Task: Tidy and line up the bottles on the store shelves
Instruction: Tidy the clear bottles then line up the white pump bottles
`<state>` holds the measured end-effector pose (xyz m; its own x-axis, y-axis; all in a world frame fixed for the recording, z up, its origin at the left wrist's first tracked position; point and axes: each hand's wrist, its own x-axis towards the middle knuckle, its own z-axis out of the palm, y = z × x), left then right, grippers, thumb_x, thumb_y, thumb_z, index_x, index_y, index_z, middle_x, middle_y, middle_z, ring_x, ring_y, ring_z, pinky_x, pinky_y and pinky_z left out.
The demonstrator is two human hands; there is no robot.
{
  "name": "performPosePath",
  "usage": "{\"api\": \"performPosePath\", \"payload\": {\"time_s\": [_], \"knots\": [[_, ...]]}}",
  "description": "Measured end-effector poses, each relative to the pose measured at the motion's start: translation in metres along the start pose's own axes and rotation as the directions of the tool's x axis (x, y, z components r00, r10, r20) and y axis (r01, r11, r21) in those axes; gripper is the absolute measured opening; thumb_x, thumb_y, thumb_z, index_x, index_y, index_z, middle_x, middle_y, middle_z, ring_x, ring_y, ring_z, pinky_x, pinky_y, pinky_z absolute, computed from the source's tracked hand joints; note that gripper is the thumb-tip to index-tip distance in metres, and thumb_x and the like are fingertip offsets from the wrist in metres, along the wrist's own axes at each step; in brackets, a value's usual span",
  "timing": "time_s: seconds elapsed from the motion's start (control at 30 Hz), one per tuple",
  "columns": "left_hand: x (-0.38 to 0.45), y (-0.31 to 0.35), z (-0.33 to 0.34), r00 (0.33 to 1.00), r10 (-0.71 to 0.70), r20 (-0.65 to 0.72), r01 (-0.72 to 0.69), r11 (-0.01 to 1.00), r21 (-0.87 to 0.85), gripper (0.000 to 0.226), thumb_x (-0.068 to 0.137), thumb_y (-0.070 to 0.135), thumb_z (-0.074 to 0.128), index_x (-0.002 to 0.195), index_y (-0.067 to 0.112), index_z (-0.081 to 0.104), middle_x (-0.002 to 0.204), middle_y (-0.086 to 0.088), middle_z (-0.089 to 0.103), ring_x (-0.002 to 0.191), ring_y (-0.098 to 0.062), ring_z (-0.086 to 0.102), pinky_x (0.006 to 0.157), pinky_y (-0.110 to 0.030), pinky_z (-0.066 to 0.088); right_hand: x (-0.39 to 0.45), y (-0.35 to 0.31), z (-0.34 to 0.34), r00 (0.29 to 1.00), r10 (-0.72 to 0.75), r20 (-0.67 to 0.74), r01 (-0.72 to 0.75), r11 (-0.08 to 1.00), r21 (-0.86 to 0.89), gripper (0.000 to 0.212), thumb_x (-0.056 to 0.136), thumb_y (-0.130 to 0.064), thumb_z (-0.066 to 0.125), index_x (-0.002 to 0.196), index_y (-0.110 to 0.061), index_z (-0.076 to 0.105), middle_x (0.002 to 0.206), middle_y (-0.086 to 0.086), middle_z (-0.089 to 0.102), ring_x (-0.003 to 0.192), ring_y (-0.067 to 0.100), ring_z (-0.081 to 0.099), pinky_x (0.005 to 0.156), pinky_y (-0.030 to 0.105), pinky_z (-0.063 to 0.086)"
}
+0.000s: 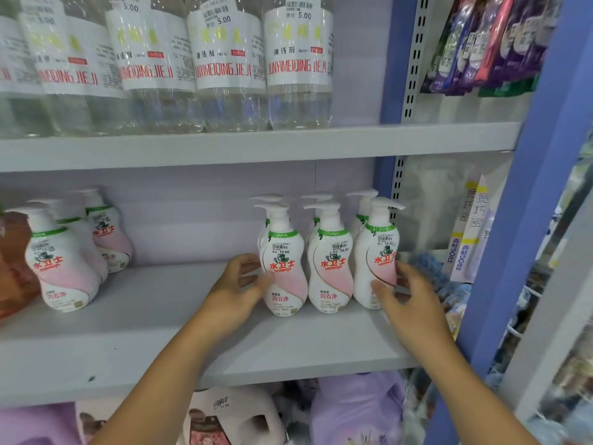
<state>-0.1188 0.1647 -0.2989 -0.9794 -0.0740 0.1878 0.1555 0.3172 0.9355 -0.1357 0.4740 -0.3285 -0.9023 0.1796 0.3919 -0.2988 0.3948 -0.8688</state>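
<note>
Head view. Six white plastic pump bottles with pink lower panels and green neck bands stand upright in two rows of three at the right end of the grey middle shelf, close beside the blue slotted upright. The front three stand side by side, just touching or nearly so. Each front label carries red characters "水卫士" above "seaways", a small green frog emblem, pink characters "内衣净" lower down, and a barcode sticker reading "10.00".

The left hand has its fingers loosely curled against the left flank of the front-left bottle, thumb toward the label; whether it truly grips cannot be told. The right hand pinches the lower part of the front-right bottle, thumb on its front and fingers on its right side.

A second group of three like pump bottles stands at the left end of the same shelf, well apart from the first, with an orange-brown container beside it at the frame edge.

On the upper shelf a row of clear plastic bottles with white labels shows red lettering "JUNYIMEIQING JIEJI" and price stickers "5.00". Right of the upright, packets marked "FROG" hang. Lilac and white jugs fill the bottom shelf.
</note>
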Motion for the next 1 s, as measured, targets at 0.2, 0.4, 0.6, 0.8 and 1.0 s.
{"api": "performPosePath", "payload": {"time_s": [0.2,0.4,0.6,0.8,1.0], "knots": [[0.035,0.017,-0.002,0.982,-0.168,0.091,0.189,0.922,-0.339,0.036,0.104,0.052,0.042,0.128,0.038,0.065,0.127,0.008,0.071,0.117,-0.020,0.068,0.108,-0.046,0.049,-0.002,-0.005,-0.001,1.000,0.004,-0.005,-0.004,1.000,0.018,0.045,0.090,-0.033,0.074,0.133,-0.026,0.061,0.124,-0.012,0.066,0.108,-0.003,0.061,0.075,0.008,0.043],[0.042,0.018,0.005,0.977,-0.113,0.182,0.171,0.923,-0.343,0.032,0.104,0.047,0.048,0.126,0.032,0.065,0.109,0.002,0.075,0.096,-0.017,0.071,0.085,-0.036,0.054,-0.004,-0.009,-0.003,1.000,0.021,-0.006,-0.021,0.999,0.032,0.032,0.092,-0.025,0.073,0.122,-0.029,0.063,0.111,-0.022,0.066,0.092,-0.018,0.059,0.069,0.000,0.043],[0.042,0.014,0.002,0.981,-0.117,0.155,0.168,0.912,-0.374,0.034,0.106,0.042,0.045,0.132,0.027,0.061,0.120,0.001,0.074,0.114,-0.021,0.069,0.096,-0.040,0.053,-0.002,-0.009,-0.001,1.000,0.026,0.000,-0.026,1.000,-0.014,0.035,0.091,-0.025,0.074,0.125,-0.029,0.064,0.111,-0.020,0.069,0.090,-0.018,0.061,0.068,0.001,0.044],[-0.007,0.013,0.008,0.972,0.082,-0.220,-0.094,0.995,-0.044,0.031,0.077,0.051,0.076,0.102,0.039,0.062,0.098,0.018,0.068,0.090,-0.009,0.066,0.080,-0.031,0.055,-0.004,-0.013,-0.002,0.999,0.032,0.026,-0.032,0.999,-0.025,0.034,0.090,-0.026,0.075,0.121,-0.034,0.061,0.111,-0.020,0.068,0.091,-0.011,0.062,0.067,0.004,0.045],[-0.010,-0.005,0.019,0.990,0.098,-0.100,-0.080,0.982,0.173,0.048,0.085,0.034,0.080,0.127,0.036,0.058,0.114,0.019,0.065,0.089,-0.003,0.064,0.071,-0.013,0.048,-0.005,-0.012,-0.001,0.999,0.049,0.020,-0.047,0.995,-0.088,0.039,0.087,-0.031,0.077,0.122,-0.037,0.060,0.110,-0.020,0.069,0.091,-0.001,0.067,0.082,0.025,0.053]]}}
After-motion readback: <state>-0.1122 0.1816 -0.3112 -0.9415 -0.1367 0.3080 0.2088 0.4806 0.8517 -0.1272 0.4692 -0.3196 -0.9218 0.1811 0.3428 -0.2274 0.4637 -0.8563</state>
